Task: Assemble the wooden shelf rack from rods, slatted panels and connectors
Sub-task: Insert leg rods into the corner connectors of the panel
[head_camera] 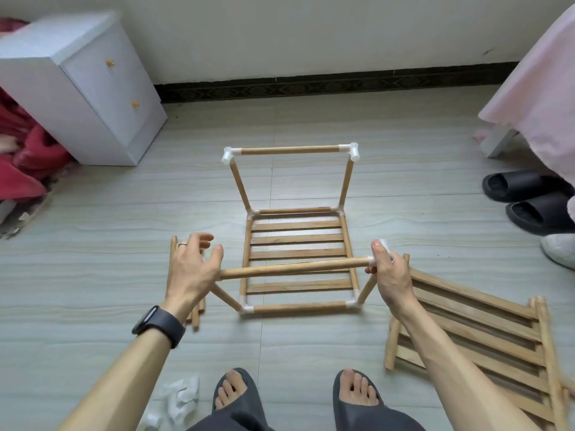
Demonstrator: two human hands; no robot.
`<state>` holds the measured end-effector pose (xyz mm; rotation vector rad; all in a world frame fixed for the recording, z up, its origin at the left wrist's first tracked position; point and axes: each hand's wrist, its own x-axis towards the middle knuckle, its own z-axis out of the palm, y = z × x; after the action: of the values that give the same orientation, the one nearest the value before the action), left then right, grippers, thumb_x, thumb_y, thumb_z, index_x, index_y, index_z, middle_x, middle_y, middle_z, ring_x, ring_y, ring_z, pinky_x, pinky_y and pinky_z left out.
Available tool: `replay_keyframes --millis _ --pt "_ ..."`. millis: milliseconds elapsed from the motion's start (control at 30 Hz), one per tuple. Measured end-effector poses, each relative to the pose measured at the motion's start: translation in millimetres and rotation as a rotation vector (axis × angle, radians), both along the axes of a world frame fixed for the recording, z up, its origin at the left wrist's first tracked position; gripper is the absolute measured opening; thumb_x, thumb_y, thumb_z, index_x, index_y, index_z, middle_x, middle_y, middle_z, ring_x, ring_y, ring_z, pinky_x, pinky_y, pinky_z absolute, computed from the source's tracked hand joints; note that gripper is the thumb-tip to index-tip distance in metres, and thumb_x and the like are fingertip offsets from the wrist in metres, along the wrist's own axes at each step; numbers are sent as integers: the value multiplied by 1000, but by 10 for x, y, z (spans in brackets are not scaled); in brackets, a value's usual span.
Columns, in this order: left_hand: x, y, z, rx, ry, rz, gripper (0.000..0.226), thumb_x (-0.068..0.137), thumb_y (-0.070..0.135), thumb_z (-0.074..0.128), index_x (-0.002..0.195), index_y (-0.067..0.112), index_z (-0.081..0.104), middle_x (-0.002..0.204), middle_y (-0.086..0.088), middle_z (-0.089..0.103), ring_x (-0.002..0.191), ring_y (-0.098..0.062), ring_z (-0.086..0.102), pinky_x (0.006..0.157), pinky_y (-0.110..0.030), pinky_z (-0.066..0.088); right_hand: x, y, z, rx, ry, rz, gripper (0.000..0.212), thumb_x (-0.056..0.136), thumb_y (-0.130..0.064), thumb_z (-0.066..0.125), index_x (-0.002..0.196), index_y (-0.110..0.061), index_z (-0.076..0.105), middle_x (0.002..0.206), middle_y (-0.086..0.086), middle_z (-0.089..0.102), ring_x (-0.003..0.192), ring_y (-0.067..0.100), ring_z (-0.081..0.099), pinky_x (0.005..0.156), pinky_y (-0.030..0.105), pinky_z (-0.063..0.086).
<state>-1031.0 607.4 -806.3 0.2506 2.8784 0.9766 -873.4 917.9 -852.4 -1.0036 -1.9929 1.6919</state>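
A black band watch (158, 326) wraps the left wrist, at about eight o'clock, and a plain silver ring (182, 243) circles a finger of the left hand (189, 269). Both forearms are bare. At six o'clock show dark grey open-toed slippers (244, 405) and dark grey trousers (224, 426).

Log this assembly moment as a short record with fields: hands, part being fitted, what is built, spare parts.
left hand: open, fingers spread by the near rod's left end; contact unclear
right hand: pinches the white connector on that rod's right end
built: slatted panel lying flat in its frame; far top rod raised on two uprights
spares: spare panels stacked at right; loose rods at left; spare connectors nearest the person
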Motion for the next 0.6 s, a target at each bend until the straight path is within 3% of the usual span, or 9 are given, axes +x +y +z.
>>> replay_keyframes --millis 33,100,167,267,367,533,600 --pt "39 -28 -33 122 -104 31 14 98 34 57 110 26 59 103 2 68 99 -17 64 97 -44 51 -12 13 -13 -9 -3 10 71 77 -77 43 62 -9 58 63 2 61 72 18 61 87 41 46" --pt "109 27 -76 352 -242 117 12 101 20 54 109 15 62 90 -10 71 74 -11 69 73 -29 57 -14 54 -46 9 -33 20 69 76 -80 41 56 -17 62 58 1 64 86 22 64 110 51 37" --pt "98 107 -74 410 -232 188 14 101 10 51 102 6 64 77 -10 61 56 -11 63 56 -32 56 14 83 -69 -3 -44 43 65 81 -75 43 57 -18 64 58 -3 68 106 29 62 120 61 20" --pt "-73 185 -95 321 -247 161 19 98 8 49 90 17 64 76 -4 56 60 -21 55 64 -47 56 130 36 -117 -95 -31 42 53 82 -65 49 66 -16 56 51 0 65 123 27 50 121 54 17" --pt "-202 198 -129 234 -233 138 23 92 9 48 84 26 63 71 -2 56 64 -25 55 70 -53 56 127 5 -143 -150 -36 8 46 75 -67 53 63 -23 49 48 -2 57 115 20 27 106 46 24" --pt "-257 242 -178 242 -225 158 25 85 14 46 80 33 62 65 2 55 61 -25 55 70 -51 55 -101 76 -254 -100 -125 -57 41 72 -66 55 55 -30 60 90 1 51 113 16 25 118 49 26" --pt "-298 274 -194 236 -244 172 28 85 14 44 79 35 61 66 0 56 64 -28 56 69 -46 53 -179 104 -274 -111 -143 -97 47 69 -66 57 56 -21 57 92 3 46 105 17 34 109 48 34"
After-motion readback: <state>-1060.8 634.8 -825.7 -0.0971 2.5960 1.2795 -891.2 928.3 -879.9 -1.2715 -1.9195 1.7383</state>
